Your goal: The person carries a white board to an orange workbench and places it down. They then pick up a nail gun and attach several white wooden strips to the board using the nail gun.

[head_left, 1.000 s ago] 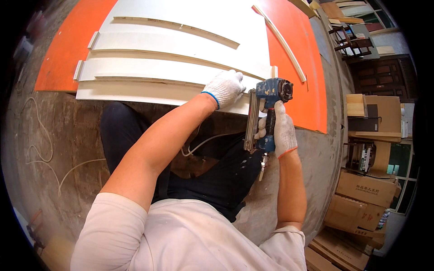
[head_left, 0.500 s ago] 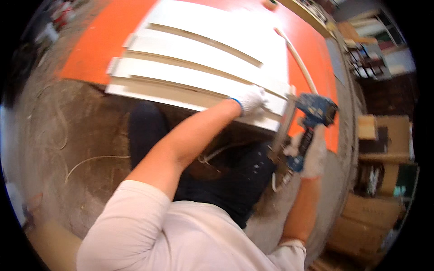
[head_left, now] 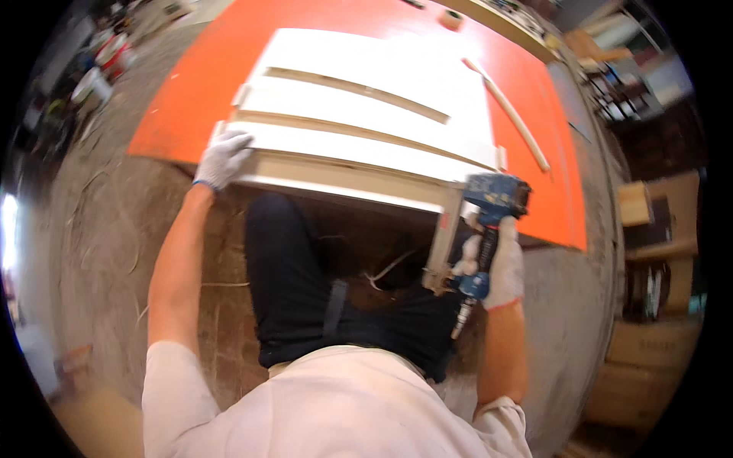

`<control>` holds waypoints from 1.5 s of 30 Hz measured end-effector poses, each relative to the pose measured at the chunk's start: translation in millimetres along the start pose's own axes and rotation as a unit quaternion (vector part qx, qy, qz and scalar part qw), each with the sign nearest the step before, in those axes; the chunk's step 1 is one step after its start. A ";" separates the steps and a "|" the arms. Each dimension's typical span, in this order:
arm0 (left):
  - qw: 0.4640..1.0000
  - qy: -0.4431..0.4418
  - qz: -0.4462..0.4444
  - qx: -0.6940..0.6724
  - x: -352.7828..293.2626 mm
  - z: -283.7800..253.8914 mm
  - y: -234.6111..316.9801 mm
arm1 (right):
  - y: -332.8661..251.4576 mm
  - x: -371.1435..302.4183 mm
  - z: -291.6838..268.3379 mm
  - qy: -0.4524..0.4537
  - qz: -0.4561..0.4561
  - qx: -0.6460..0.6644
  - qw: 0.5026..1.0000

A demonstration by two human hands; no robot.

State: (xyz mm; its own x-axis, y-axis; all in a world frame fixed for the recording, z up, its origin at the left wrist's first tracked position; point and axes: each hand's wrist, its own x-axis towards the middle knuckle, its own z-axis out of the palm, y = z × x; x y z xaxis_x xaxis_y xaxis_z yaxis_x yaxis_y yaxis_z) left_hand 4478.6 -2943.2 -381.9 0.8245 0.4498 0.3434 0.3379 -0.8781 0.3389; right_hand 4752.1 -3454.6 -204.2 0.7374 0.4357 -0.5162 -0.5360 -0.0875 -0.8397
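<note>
In a white glove, my right hand [head_left: 502,267] grips the black handle of a blue nail gun [head_left: 496,192]. The gun's long magazine slants down to the left, and its head is at the near right corner of a white panel [head_left: 305,136]. Several pale wooden strips [head_left: 359,90] run across the panel, roughly parallel, from left to right. At the near left corner my gloved left hand [head_left: 225,159] is closed round the panel's edge, fingers curled over the top; its thumb cannot be made out clearly.
An orange table [head_left: 179,114] lies under the panel. Toward its right side is a curved pale wooden piece [head_left: 508,111]; a roll of tape [head_left: 451,19] sits at the far side. Cardboard boxes [head_left: 649,351] stand at right. A thin cable [head_left: 225,285] trails across the floor.
My left hand has gone from the panel's right part to its near left corner. The nail gun in my right hand has shifted slightly left and nearer to me.
</note>
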 end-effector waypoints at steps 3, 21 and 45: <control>0.992 0.052 -0.060 -0.095 3.5 13.8 21.2 | 1.2 -12.3 -9.9 0.020 -0.044 -0.005 0.999; 0.998 -0.035 0.021 -0.056 47.2 71.1 145.5 | 7.3 18.1 70.9 -0.049 -0.050 -0.109 0.992; 0.997 -0.028 -0.004 -0.078 46.7 89.5 142.8 | 41.1 62.3 191.2 -0.151 -0.022 -0.258 0.954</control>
State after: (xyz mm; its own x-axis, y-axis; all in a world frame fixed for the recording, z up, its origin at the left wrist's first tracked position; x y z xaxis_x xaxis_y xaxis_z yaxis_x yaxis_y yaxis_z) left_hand 4606.0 -3062.2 -395.8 0.8475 0.4433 0.2921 0.2738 -0.8363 0.4750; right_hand 4697.4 -3259.8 -238.5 0.5602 0.6806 -0.4722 -0.1758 -0.4593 -0.8707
